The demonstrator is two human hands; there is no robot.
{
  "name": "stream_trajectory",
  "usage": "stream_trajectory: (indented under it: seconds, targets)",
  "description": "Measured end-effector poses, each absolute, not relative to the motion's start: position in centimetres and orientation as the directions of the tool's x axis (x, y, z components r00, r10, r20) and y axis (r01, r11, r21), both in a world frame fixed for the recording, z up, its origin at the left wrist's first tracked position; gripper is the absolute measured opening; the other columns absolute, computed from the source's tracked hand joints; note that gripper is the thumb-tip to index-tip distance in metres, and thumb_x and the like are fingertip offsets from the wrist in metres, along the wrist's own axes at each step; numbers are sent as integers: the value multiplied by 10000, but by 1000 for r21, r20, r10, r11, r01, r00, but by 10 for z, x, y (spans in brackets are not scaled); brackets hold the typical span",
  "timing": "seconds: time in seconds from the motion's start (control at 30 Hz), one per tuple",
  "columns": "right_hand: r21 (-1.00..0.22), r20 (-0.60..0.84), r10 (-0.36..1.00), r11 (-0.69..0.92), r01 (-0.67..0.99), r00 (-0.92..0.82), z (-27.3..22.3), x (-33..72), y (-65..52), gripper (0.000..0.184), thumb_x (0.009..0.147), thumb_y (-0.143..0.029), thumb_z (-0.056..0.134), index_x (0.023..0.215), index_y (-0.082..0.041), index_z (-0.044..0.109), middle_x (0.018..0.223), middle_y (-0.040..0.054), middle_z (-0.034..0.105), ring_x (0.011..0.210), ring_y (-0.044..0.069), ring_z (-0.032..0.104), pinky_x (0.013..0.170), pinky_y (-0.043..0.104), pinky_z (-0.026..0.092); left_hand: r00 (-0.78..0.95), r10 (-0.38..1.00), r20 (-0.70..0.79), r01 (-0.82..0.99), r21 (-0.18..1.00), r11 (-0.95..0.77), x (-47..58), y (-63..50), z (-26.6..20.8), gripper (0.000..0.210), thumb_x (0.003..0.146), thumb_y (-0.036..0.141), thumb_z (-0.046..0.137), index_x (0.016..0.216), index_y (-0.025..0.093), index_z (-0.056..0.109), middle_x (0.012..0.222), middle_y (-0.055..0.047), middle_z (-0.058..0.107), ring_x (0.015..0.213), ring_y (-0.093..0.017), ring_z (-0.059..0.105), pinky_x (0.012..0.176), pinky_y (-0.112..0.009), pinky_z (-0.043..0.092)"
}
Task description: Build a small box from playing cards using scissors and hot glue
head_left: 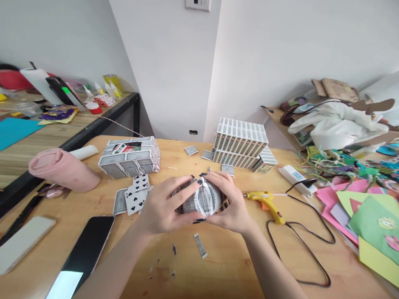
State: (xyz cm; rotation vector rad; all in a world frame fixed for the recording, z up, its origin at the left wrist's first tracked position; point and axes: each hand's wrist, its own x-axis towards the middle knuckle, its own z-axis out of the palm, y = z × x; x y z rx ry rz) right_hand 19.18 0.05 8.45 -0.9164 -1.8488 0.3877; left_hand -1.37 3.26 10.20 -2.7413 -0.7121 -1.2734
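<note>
Both hands grip a rounded object made of grey patterned playing cards (204,198), with curved white edges along its middle. My left hand (166,203) is wrapped round its left side, and my right hand (232,203) round its right side. The fingertips of both meet near the top and bottom of the middle. Left of my hands lie loose playing cards (134,198), some face up. A small cut card strip (200,246) lies on the table below. To the right rests a yellow hot glue gun (264,201), its nozzle towards my right hand.
Stacked card boxes (240,143) stand at the back. A card-covered box (129,157) is behind left, near a pink tumbler (65,170). A phone (89,245) lies front left. At right are a power strip (297,179), looping black cable and coloured paper (370,224).
</note>
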Motion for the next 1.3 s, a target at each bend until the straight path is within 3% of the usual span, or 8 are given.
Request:
stream_trajectory:
  seconds: [0.23,0.5,0.6,0.67,0.8,0.87,1.03,1.3]
  targets:
    - [-629,620,745,660,411,-246,88,191,-2,763,622,-434,797,1293,-255,480,1172,93,613,1135,289,507,955,472,453,615,270,741,415,-12,-910,-20,36,108,535,819,562,595,1201,194,535,1019,-101,676,866,-203,670,711,-289,555]
    - [-635,617,742,666,390,-263,90,191,-3,758,606,-366,814,1288,-272,496,1178,85,616,1089,275,523,928,459,482,654,252,713,403,-46,-914,-24,39,109,529,787,594,609,1185,251,546,913,-44,669,719,-168,646,590,-264,512]
    - [-631,629,730,681,371,-268,90,192,-2,743,611,-350,811,1285,-273,510,1187,91,618,1072,276,524,916,471,484,671,226,706,379,-65,-923,-24,40,111,523,801,567,612,1182,214,547,912,-57,663,736,-172,649,596,-265,516]
    - [-629,635,726,684,368,-265,89,193,-2,734,621,-346,806,1290,-281,509,1192,93,620,1068,279,528,905,481,487,661,246,708,371,-24,-928,-21,37,110,512,812,541,617,1182,193,549,945,-72,662,784,-184,656,635,-275,531]
    - [-622,645,725,682,385,-242,88,194,-3,761,608,-395,821,1294,-288,507,1206,105,620,1073,293,529,892,504,490,551,482,681,433,261,-863,-12,20,106,425,867,450,589,1214,209,546,1103,-89,646,969,-209,646,832,-327,544]
    - [-607,648,722,683,407,-244,88,194,-4,763,609,-413,822,1293,-286,511,1205,110,625,1075,298,529,916,527,473,486,551,678,457,341,-822,-7,10,102,410,896,388,566,1260,204,522,1181,-109,619,1053,-225,617,896,-356,523]
    - [-584,662,710,690,428,-242,90,192,-6,782,604,-423,825,1305,-274,511,1207,119,633,1063,307,531,914,540,466,461,559,689,468,346,-813,-2,0,96,426,938,324,496,1345,207,456,1292,-129,578,1196,-272,540,998,-456,449]
    - [-593,648,723,676,437,-238,92,190,-10,788,603,-391,831,1314,-288,504,1207,102,634,1051,298,536,904,530,481,410,565,716,386,425,-819,2,1,99,405,903,133,499,1300,207,532,1252,-99,624,1158,-234,577,961,-395,485]
